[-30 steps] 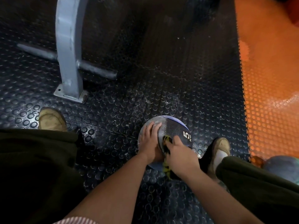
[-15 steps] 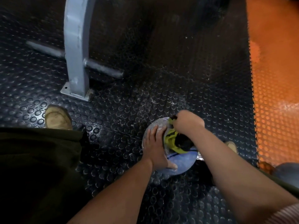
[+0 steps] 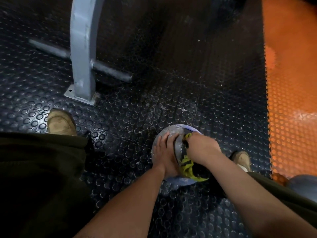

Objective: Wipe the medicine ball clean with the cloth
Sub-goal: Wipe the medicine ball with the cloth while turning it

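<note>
A grey, blue and black medicine ball [image 3: 173, 133] sits on the studded black floor mat between my feet. My left hand [image 3: 165, 152] lies flat on its left side, fingers spread and pointing away from me. My right hand [image 3: 200, 148] grips a yellow and black cloth [image 3: 187, 166] and presses it onto the top right of the ball. The cloth trails down the ball's near side. Both hands hide much of the ball's surface.
A grey metal post [image 3: 82, 54] bolted by a base plate, with a crossbar [image 3: 109, 73], stands at the back left. My tan shoes [image 3: 60, 122] [image 3: 241, 159] flank the ball. An orange studded mat [image 3: 291, 83] lies on the right. Another grey ball [image 3: 303, 184] peeks in at the right edge.
My right hand swept the cloth from the ball's near side to its far top, then pulled back slightly toward me. My left hand stayed on the ball's left side.
</note>
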`<state>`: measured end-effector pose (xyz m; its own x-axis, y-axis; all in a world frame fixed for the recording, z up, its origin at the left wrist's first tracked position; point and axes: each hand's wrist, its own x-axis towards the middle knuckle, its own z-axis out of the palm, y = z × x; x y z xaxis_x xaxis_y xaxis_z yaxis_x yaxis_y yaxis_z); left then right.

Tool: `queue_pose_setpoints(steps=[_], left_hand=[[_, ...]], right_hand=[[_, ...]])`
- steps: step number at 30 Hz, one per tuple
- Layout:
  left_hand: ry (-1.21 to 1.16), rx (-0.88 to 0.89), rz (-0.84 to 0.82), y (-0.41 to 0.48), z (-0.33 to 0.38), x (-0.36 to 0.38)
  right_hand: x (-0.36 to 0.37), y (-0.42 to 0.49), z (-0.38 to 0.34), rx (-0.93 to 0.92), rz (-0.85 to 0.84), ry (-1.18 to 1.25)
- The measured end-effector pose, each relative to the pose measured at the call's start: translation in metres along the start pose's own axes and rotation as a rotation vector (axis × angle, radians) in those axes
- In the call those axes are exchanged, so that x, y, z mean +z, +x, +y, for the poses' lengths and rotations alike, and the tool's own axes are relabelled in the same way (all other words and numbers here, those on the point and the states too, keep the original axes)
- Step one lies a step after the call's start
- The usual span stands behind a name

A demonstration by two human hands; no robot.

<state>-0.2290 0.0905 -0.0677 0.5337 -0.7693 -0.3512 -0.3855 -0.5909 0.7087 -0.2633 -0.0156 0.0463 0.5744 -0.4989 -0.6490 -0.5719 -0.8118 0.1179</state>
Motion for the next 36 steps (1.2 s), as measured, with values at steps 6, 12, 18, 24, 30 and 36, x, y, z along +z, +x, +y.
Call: queue_pose_setpoints(steps=[6,12,18,24,30,36], left_hand=[[0.049,-0.002,-0.058,-0.004,0.002,-0.004],[0.076,-0.041,-0.088,-0.001,0.007,-0.01],[0.005,-0.058,-0.058,0.005,0.007,-0.009],[0.062,-0.041,-0.066,0.001,0.006,-0.006],[0.06,-0.017,-0.079,-0.007,0.001,-0.005],[0.07,-0.081,-0.125,0.006,0.008,-0.014]], right_hand=[[-0.03,0.028,0.012,0.109,0.063,0.145],[-0.018,0.041,0.004,0.038,0.031,0.075],[0.016,-0.015,0.007,-0.069,0.034,0.023],[0.004,-0.028,0.004,-0.048,0.076,0.061],[-0.025,0.036,0.004,0.042,0.071,0.02],[0.002,0.01,0.002,-0.038,0.09,-0.074]])
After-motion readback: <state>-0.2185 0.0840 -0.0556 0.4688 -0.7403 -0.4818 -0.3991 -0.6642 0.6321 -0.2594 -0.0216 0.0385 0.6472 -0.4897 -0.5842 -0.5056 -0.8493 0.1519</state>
